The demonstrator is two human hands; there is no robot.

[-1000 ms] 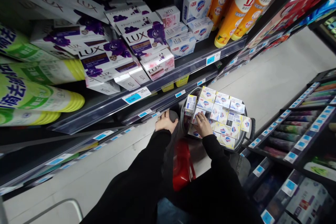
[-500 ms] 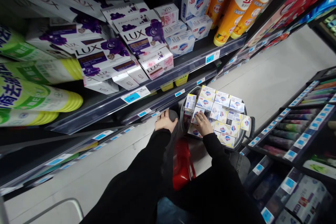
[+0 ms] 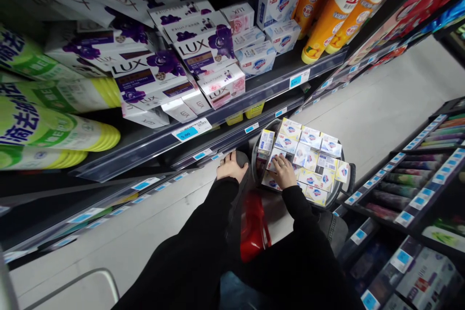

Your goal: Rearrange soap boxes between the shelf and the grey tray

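Soap boxes [image 3: 308,155] fill the grey basket [image 3: 347,189] on the floor, right of the shelves. The right hand [image 3: 285,174] lies on the near-left boxes, fingers spread flat, gripping nothing; the left hand [image 3: 232,167] curls over the basket's left handle [image 3: 241,157].

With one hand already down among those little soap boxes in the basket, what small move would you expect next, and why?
Probably closing the right hand around one soap box and lifting it out. Its fingers lie spread on the boxes in the basket, gripping nothing, while the left hand rests on a dark rounded thing beside it.
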